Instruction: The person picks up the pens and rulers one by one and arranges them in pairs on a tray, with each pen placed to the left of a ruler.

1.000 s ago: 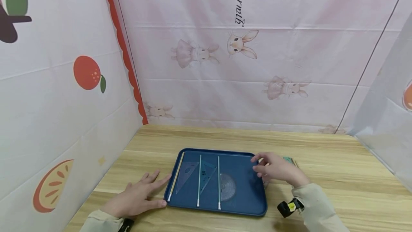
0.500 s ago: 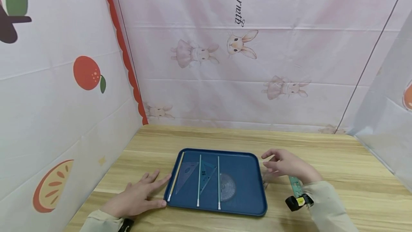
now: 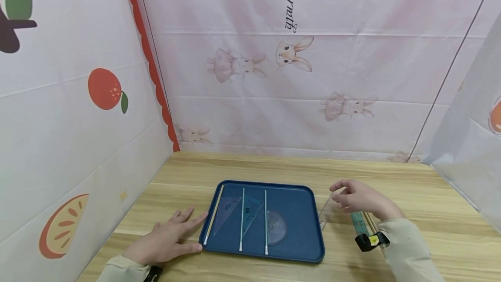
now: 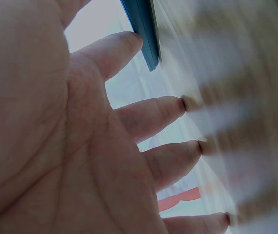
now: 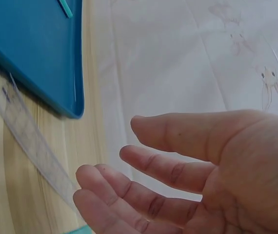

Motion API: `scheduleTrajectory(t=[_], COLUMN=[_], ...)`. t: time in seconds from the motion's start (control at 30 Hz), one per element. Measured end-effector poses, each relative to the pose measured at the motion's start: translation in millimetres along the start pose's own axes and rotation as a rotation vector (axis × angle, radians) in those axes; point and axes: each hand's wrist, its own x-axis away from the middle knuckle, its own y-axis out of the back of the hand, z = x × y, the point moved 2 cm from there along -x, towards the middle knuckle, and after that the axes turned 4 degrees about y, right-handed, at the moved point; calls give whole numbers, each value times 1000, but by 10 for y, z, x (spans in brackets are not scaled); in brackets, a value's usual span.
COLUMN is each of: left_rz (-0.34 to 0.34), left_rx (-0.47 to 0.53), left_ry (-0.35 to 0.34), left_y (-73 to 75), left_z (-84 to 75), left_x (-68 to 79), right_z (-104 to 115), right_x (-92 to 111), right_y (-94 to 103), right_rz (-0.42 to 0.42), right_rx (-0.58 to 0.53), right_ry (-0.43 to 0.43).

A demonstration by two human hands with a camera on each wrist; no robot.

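My left hand (image 3: 166, 238) rests with spread fingers beside the blue tray (image 3: 299, 216), thumb and forefinger at its left rim. In the left wrist view, the other fingertips (image 4: 175, 105) press on the tabletop. My right hand (image 3: 362, 199) hovers right of the tray, fingers loosely bent and thumb apart, with nothing between them. Under its fingertips lies the far end of a clear ruler (image 3: 325, 214), which slants along the tray's right rim. On the tray lie a yellow pencil (image 3: 214, 214), two green pencils (image 3: 242, 219), a clear set square (image 3: 227, 214), a blue set square (image 3: 252, 212) and a clear protractor (image 3: 278, 227).
A green ruler (image 3: 358, 222) and thin wooden sticks (image 3: 369, 222) lie on the wooden table (image 3: 430, 212), partly hidden by the right hand and wrist. Printed cloth walls (image 3: 250, 121) enclose the table at the back and both sides.
My right hand has moved rightward from over the tray's right rim, uncovering the clear ruler beside the tray. The left hand and the things on the tray have stayed put.
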Motion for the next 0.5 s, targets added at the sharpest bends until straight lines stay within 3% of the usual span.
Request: scheduleTrajectory(t=[0.5], left_rz=[9], left_rx=[10], left_ry=[-4], left_y=[4], left_z=[1], left_x=[9], right_z=[-243], right_x=[47], right_y=[190], right_rz=[-6], right_rx=[35], right_ry=[-74])
